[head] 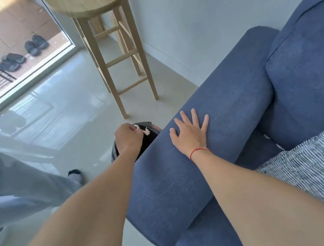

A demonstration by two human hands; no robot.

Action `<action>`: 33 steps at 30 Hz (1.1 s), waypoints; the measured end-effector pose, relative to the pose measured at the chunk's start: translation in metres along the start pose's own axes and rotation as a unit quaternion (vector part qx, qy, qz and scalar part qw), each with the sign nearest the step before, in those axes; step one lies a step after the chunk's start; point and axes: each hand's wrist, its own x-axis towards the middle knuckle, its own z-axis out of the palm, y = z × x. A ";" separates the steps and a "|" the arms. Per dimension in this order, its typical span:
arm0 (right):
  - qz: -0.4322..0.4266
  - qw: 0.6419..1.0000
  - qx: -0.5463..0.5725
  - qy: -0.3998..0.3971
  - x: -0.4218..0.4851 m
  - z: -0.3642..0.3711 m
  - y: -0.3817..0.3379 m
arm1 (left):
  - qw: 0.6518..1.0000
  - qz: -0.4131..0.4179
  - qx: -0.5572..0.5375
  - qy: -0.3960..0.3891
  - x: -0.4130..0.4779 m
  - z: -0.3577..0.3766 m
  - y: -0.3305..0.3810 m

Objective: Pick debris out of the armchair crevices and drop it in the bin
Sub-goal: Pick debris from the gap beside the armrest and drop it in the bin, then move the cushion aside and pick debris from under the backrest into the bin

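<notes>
The blue fabric armchair (224, 101) fills the right half of the view, its broad armrest running toward me. A bin lined with a black bag (114, 152) stands on the floor against the armrest's outer side. My left hand (128, 136) hovers over the bin's mouth, fingers curled and pinched on a small white scrap of debris (137, 127). A second white scrap (147, 132) shows just beside it against the dark inside of the bin. My right hand (190, 135), with a red string at the wrist, lies flat and spread on top of the armrest.
A tall wooden stool (112, 54) stands on the pale tiled floor beyond the bin, near the wall. A striped cloth (308, 167) lies on the seat at right. My grey trouser leg and socked foot (76, 174) are at left. Shoes sit outside the glass door.
</notes>
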 end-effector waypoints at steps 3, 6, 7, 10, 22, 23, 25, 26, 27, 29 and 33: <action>0.009 0.999 -0.027 0.046 0.000 0.010 -0.004 | 1.000 -0.021 0.016 -0.006 0.016 -0.004 -0.014; 0.019 0.997 -0.021 0.066 0.003 0.013 -0.004 | 0.997 -0.038 0.062 -0.027 0.028 -0.004 -0.025; 0.021 0.997 -0.022 0.073 0.003 0.014 -0.005 | 0.995 -0.040 0.082 -0.040 0.030 -0.003 -0.027; 0.027 0.996 -0.017 0.085 0.005 0.016 -0.006 | 0.991 -0.029 0.112 -0.065 0.031 -0.001 -0.029; -0.027 0.999 0.005 0.023 -0.003 -0.002 0.012 | 0.966 0.092 0.125 -0.207 -0.032 0.025 0.021; -0.035 0.999 0.019 0.016 -0.005 -0.007 0.019 | 0.955 0.094 0.140 -0.245 -0.038 0.030 0.025; -0.028 0.998 0.047 0.010 -0.011 -0.019 0.037 | 0.939 0.085 0.182 -0.281 -0.053 0.038 0.036; -0.014 0.998 0.059 0.012 -0.015 -0.026 0.048 | 0.936 0.083 0.197 -0.279 -0.059 0.041 0.041; 0.006 0.997 0.072 0.016 -0.019 -0.033 0.060 | 0.935 0.087 0.210 -0.272 -0.066 0.045 0.046; 0.047 0.993 0.105 0.027 -0.028 -0.048 0.088 | 0.933 0.104 0.228 -0.256 -0.079 0.052 0.056; 0.098 0.979 0.159 0.077 -0.051 -0.077 0.155 | 0.922 0.159 0.256 -0.243 -0.117 0.080 0.091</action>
